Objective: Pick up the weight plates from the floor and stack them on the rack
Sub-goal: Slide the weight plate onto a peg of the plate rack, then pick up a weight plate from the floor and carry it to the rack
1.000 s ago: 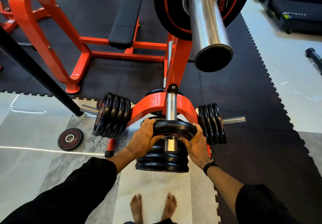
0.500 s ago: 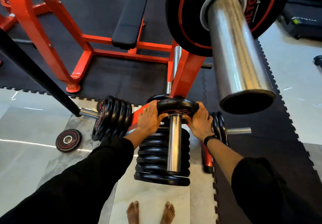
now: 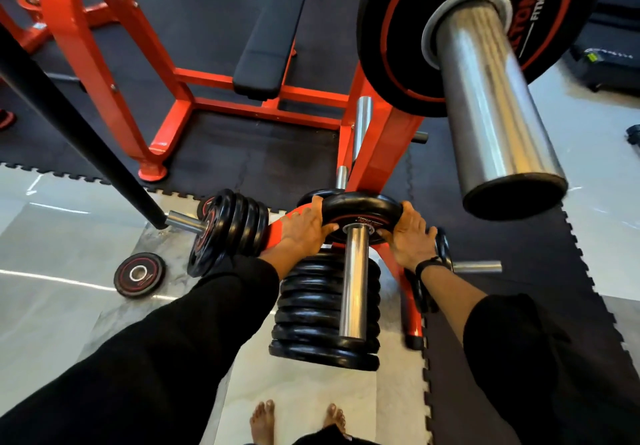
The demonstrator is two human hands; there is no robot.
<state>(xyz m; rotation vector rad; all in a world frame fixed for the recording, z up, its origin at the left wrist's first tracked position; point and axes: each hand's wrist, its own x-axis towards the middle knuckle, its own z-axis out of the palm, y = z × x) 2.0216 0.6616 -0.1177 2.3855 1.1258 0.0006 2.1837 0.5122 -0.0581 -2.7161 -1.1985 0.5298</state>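
A small plate (image 3: 139,274) lies on the floor, well left of the fingers. Nearer, a row of plates (image 3: 230,228) hangs on a side peg. The left hand (image 3: 304,227) and right hand (image 3: 406,235) curl round the weight plate (image 3: 360,215), threaded on the rack's middle peg (image 3: 353,282) above a stack (image 3: 322,316). A thick barbell sleeve (image 3: 491,112) juts overhead at right.

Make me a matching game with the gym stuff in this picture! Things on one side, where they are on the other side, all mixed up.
Things:
1. small plate with the red ring
2. plate in both hands
3. big plate with white writing
4. bench pad

Places:
A. on the thick steel bar
B. lying flat on the pale floor
C. on the orange frame
D. on the middle peg

Pairs: 1-B, 2-D, 3-A, 4-C
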